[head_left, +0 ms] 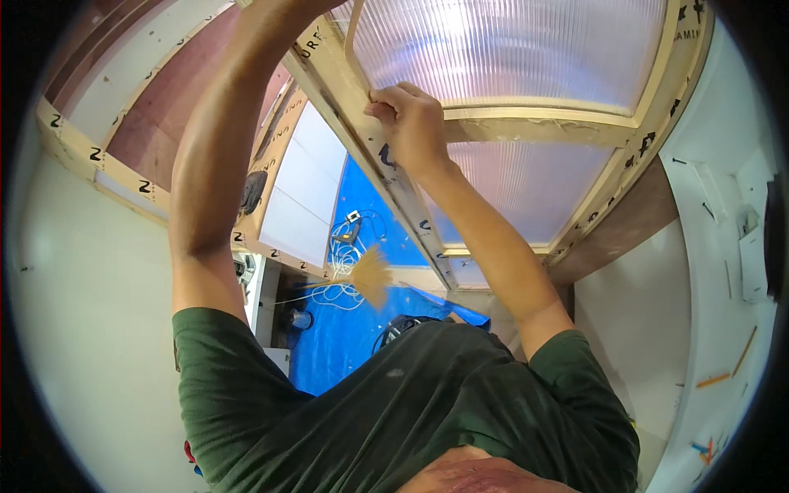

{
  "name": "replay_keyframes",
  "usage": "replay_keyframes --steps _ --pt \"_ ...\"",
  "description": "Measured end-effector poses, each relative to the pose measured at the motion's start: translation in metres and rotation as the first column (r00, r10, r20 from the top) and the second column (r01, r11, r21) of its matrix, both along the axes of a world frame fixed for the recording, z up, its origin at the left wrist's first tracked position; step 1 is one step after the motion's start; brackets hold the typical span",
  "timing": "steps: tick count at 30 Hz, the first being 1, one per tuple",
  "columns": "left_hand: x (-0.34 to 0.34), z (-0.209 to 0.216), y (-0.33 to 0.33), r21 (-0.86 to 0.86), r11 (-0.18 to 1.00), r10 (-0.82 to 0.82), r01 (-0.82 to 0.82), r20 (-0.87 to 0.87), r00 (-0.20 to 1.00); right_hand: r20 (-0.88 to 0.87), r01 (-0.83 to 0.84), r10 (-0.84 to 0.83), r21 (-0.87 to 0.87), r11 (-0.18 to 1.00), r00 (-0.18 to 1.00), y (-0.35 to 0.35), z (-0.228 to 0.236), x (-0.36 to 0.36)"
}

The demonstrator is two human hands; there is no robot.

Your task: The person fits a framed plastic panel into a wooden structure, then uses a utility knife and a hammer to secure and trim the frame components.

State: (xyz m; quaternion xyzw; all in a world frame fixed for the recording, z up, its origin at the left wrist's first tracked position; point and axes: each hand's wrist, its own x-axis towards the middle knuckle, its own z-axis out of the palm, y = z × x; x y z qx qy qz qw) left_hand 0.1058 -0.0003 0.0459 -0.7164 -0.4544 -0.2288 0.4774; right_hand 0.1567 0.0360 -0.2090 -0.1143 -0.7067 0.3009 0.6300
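My right hand [413, 130] is raised against the wooden frame [538, 129] of a door-like panel. Its thumb and fingers pinch the lower end of a thin tan strip [352, 45], which bows along the frame's left upright; whether it is tape or wood I cannot tell. Ribbed translucent sheets [509, 57] fill the frame's openings. My left arm reaches up to the top edge of the picture, where only a bit of my left hand [316, 5] shows; its fingers are cut off from view.
Beyond the frame, a blue sheet [329, 353] covers the floor, with a tangled white cable [337, 271] on it. A straw-coloured broom head [370, 275] stands out nearby. Another wooden frame [156, 193] is at left. At right, a white shelf [699, 337] bears nails and small sticks.
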Motion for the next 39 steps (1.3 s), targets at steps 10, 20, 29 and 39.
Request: replay_keyframes --steps 10,20,29,39 --pt "0.025 -0.014 0.026 0.047 0.998 -0.037 0.051 -0.25 0.967 0.022 0.177 -0.179 0.056 0.983 0.984 -0.008 -0.007 -0.002" --pt "-0.028 0.025 0.019 0.189 0.971 0.182 -0.149 -0.171 0.968 0.009 0.069 -0.069 0.02 0.997 0.998 0.003 -0.003 -0.001" --pt "-0.047 0.017 0.003 0.344 0.93 0.212 -0.13 -0.211 0.954 0.007 0.145 -0.146 0.049 0.988 0.989 0.002 -0.002 0.004" --pt "-0.005 -0.03 -0.019 -0.027 0.996 0.084 -0.087 0.63 0.772 0.014 0.019 -0.017 -0.14 0.99 1.0 0.006 0.001 0.001"
